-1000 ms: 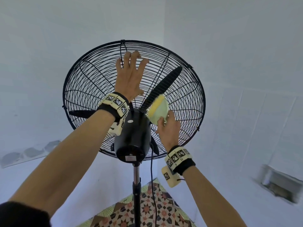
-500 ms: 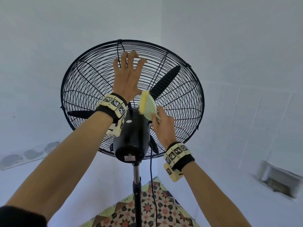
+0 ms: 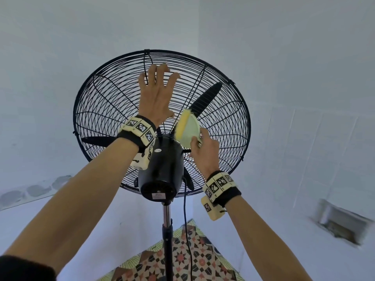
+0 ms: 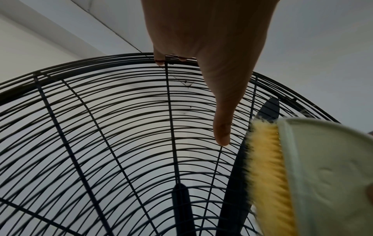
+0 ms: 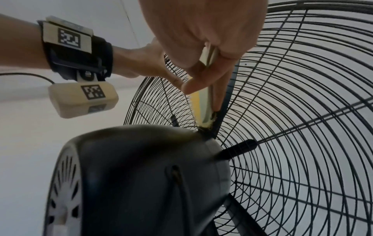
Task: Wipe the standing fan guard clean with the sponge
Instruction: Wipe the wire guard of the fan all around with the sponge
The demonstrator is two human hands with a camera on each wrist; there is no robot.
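The black wire fan guard (image 3: 105,110) faces away from me, and its motor housing (image 3: 162,169) points at me. My left hand (image 3: 156,94) lies on the upper rear guard. In the left wrist view its fingertips (image 4: 159,61) hook over wires near the rim and the thumb is straight. My right hand (image 3: 205,151) pinches the sponge (image 3: 187,128), which has a yellow scrub face and a pale green back. The sponge stands edge-on against the guard wires just above and right of the housing. In the right wrist view the sponge (image 5: 203,102) reaches down to the hub.
A chrome and black pole (image 3: 167,230) carries the fan, and a black cable (image 3: 185,209) hangs beside it. A patterned mat (image 3: 178,260) lies on the floor below. White walls meet in a corner behind; a recess (image 3: 345,226) is low on the right wall.
The sponge slid left along the guard toward the hub and turned more edge-on. My left hand's fingertips, flat before, now hook over the wires.
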